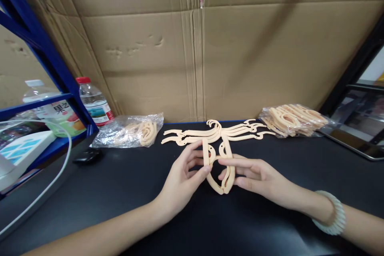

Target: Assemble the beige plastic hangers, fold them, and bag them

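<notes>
Peach-coloured, curved-armed folding hanger (230, 178): left hand (186, 173) and right hand (258, 174) pinch opposite arms; even, gentle pressure should suit.

The left forearm (120, 223) rises from the lower left of the frame to the left grip (181, 178) near the centre, its thumb (199, 177) pointing right beneath bent fingers in a pinch. The right forearm (364, 226) slants in from the lower right; the right grip (258, 175) also pinches, index finger (237, 162) stretched leftward above the thumb. The two stand near, apart.
</notes>
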Demonstrator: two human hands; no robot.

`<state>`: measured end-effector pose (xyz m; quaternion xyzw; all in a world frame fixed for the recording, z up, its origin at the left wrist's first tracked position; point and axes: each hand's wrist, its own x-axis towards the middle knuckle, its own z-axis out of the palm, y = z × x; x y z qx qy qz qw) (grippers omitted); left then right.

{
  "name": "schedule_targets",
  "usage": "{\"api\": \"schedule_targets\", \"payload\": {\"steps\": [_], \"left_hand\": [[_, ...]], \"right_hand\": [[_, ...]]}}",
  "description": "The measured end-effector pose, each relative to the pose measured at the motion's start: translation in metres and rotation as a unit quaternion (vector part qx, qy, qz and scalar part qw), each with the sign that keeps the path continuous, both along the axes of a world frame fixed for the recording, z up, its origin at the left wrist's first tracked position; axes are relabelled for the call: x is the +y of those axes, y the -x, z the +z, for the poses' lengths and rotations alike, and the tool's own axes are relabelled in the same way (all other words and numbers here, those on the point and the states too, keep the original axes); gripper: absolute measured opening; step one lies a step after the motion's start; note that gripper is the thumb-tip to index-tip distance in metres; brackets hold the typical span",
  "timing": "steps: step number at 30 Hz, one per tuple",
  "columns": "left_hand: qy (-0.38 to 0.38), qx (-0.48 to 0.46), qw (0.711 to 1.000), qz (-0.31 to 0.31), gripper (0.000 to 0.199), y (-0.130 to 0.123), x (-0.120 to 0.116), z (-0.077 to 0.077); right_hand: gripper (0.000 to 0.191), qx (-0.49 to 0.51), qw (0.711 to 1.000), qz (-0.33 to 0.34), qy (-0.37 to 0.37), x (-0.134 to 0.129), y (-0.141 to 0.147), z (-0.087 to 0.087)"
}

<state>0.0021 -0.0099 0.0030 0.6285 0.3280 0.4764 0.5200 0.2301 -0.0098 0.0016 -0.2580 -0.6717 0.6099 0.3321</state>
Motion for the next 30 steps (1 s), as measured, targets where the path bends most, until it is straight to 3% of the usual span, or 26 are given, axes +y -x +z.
{"api": "schedule_targets", "payload": {"steps": [4,13,17,25,30], "left_hand": [[-0.015,0.012,1.0,-0.008,0.042,0.0,-0.002,0.001],[0.051,-0.005,0.998,0.037,0.052,-0.001,0.002,0.002],[0.064,0.017,0.997,0.024,0.052,-0.001,0.0,0.001],[0.03,0.105,0.993,0.049,0.042,-0.002,-0.003,0.004],[-0.063,0.185,0.975,0.1,0.044,0.0,0.0,0.004]], "right_hand": [[0.042,0.006,1.0,0.017,-0.002,-0.003,0.002,0.001],[0.035,-0.029,0.999,0.0,-0.041,-0.003,0.001,0.008],[0.034,-0.043,0.997,0.023,-0.063,-0.008,0.002,0.011],[0.036,-0.121,0.985,0.002,-0.124,-0.01,0.005,0.009],[0.041,-0.224,0.951,-0.031,-0.209,-0.008,0.002,0.007]]}}
